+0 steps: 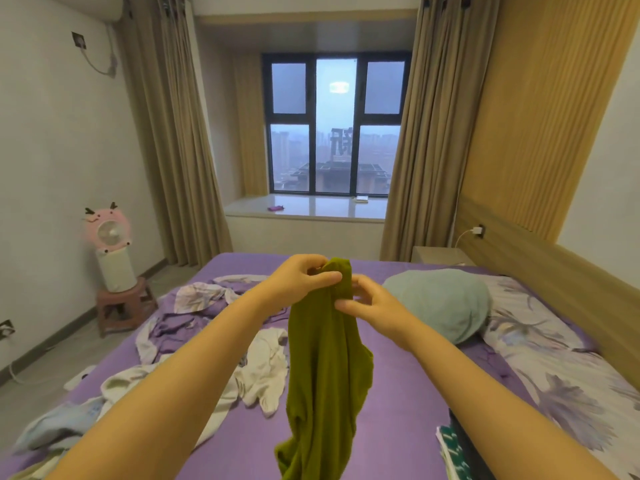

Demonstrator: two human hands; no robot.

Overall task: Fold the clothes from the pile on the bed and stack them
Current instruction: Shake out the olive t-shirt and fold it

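Head view. No containers to be seen.

On the bed [408, 403], purple-sheeted: a loose pile [194, 344] of white, pale blue and purple-patterned clothes, spread over the left side. Near the right, a pale blue pillow [440, 299] lying just beside a floral pillow [540, 327]. At the lower right edge, a stack [457, 448] of dark and green-patterned fabric, only partly in frame. Left of the bed, on the floor, a small stool [121, 306] carrying a white cylinder topped by a pink fan [108, 232]. Beyond the bed, a window [334, 124] between tan curtains [173, 140], with a sill [308, 207] bearing a small purple thing and a white one, too small to tell. On the right wall, a charger [478, 231] plugged in above a nightstand [441, 255].

Held up over the middle of the bed: an olive-green garment [325, 368], bunched and hanging lengthwise, folds running downward, its lower end crumpled near the bottom edge. Partly hides the white clothes behind it.

Left hand [301, 278] pinching the garment's top edge, thumb and fingers closed on the cloth. Right hand [370, 306] just beside, fingertips closed on the cloth slightly lower. Both forearms bare, reaching forward from the bottom corners.
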